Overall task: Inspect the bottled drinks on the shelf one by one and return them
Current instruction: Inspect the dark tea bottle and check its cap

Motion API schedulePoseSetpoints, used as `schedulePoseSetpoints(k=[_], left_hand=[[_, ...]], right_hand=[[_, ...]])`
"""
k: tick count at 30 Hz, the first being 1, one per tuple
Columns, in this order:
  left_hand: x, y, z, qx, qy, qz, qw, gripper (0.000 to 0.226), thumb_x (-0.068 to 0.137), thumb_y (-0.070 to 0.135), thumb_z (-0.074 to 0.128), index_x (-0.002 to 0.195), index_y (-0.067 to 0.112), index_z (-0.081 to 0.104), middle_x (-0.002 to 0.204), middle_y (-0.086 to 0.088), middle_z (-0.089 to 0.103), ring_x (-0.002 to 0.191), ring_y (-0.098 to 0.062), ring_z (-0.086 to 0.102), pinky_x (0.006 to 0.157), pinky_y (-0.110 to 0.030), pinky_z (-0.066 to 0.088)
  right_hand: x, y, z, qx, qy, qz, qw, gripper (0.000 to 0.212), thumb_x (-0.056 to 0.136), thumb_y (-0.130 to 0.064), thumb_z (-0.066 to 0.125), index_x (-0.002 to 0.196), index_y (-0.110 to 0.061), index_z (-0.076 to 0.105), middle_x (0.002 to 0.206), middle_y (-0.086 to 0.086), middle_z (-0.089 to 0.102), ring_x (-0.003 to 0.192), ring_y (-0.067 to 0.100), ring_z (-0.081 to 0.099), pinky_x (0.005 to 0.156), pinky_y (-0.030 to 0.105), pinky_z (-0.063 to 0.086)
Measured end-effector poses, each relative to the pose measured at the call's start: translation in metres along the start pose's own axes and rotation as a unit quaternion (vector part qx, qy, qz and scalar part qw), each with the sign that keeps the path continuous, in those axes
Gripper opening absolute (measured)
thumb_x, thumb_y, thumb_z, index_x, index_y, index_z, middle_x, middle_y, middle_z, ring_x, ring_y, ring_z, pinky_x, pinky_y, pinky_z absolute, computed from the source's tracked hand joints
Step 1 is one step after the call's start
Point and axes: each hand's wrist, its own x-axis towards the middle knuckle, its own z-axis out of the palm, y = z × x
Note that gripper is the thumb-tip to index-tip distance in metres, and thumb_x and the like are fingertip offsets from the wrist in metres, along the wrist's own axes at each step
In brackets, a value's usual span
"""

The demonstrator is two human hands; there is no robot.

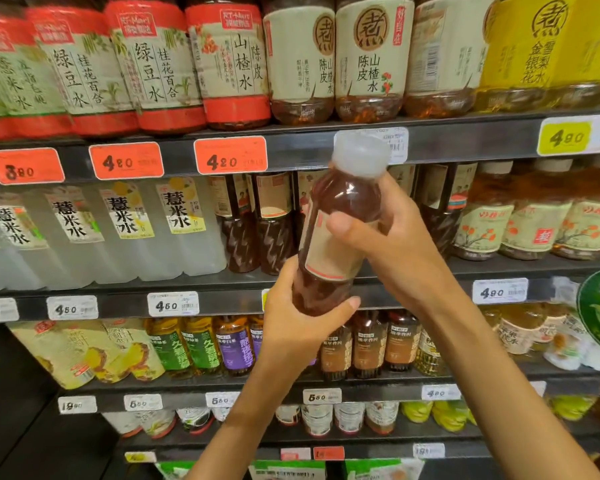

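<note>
I hold a bottle of dark reddish-brown drink (pixel 340 216) with a white cap and a beige label in front of the shelves, tilted slightly to the right at the top. My left hand (pixel 302 323) grips its base from below. My right hand (pixel 392 244) wraps around its middle from the right, thumb across the label. Behind the bottle, on the second shelf, stand similar dark bottles (pixel 257 223) with beige labels.
Four shelf levels (pixel 291 147) are packed with drinks: large red-capped and yellow bottles (pixel 541 53) on top, clear white-labelled bottles (pixel 125 230) at mid left, orange-patterned ones (pixel 534 223) at mid right, green and purple bottles (pixel 201 344) lower. Price tags (pixel 229 159) line the rails.
</note>
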Motion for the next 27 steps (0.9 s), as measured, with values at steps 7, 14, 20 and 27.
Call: schedulePoseSetpoints(k=[7, 14, 20, 27], left_hand=[[0.01, -0.011, 0.0, -0.033, 0.0, -0.01, 0.999, 0.064, 0.058, 0.025, 0.08, 0.116, 0.03, 0.053, 0.11, 0.016, 0.066, 0.109, -0.004, 0.061, 0.088, -0.023, 0.052], [0.001, -0.004, -0.01, -0.012, -0.034, 0.023, 0.999, 0.055, 0.059, 0.007, 0.08, 0.108, 0.015, 0.057, 0.093, 0.009, 0.072, 0.091, -0.003, 0.068, 0.075, -0.014, 0.052], [-0.009, 0.011, -0.018, -0.024, -0.22, -0.059, 0.974, 0.046, 0.061, 0.02, 0.082, 0.102, 0.021, 0.06, 0.082, 0.012, 0.071, 0.077, -0.005, 0.068, 0.066, -0.015, 0.051], [-0.016, 0.002, -0.014, -0.092, -0.245, -0.131, 0.956, 0.06, 0.067, 0.023, 0.078, 0.122, 0.026, 0.054, 0.117, 0.006, 0.069, 0.112, -0.012, 0.063, 0.09, -0.022, 0.051]], right_hand=[[-0.019, -0.004, 0.004, -0.063, -0.086, -0.092, 0.99, 0.051, 0.064, -0.001, 0.079, 0.109, -0.006, 0.056, 0.107, 0.013, 0.06, 0.106, 0.031, 0.06, 0.095, 0.053, 0.046], [-0.011, -0.008, 0.0, -0.018, -0.12, -0.114, 0.986, 0.052, 0.068, -0.021, 0.078, 0.114, -0.012, 0.055, 0.11, 0.01, 0.06, 0.105, 0.031, 0.06, 0.091, 0.049, 0.049], [0.022, -0.007, -0.006, 0.261, -0.21, -0.009, 0.942, 0.049, 0.075, -0.036, 0.076, 0.113, -0.01, 0.062, 0.109, 0.009, 0.066, 0.095, 0.029, 0.066, 0.082, 0.04, 0.052], [0.024, 0.002, -0.002, 0.252, -0.123, 0.058, 0.958, 0.03, 0.075, -0.024, 0.074, 0.097, -0.007, 0.062, 0.075, 0.006, 0.066, 0.069, 0.022, 0.064, 0.066, 0.033, 0.054]])
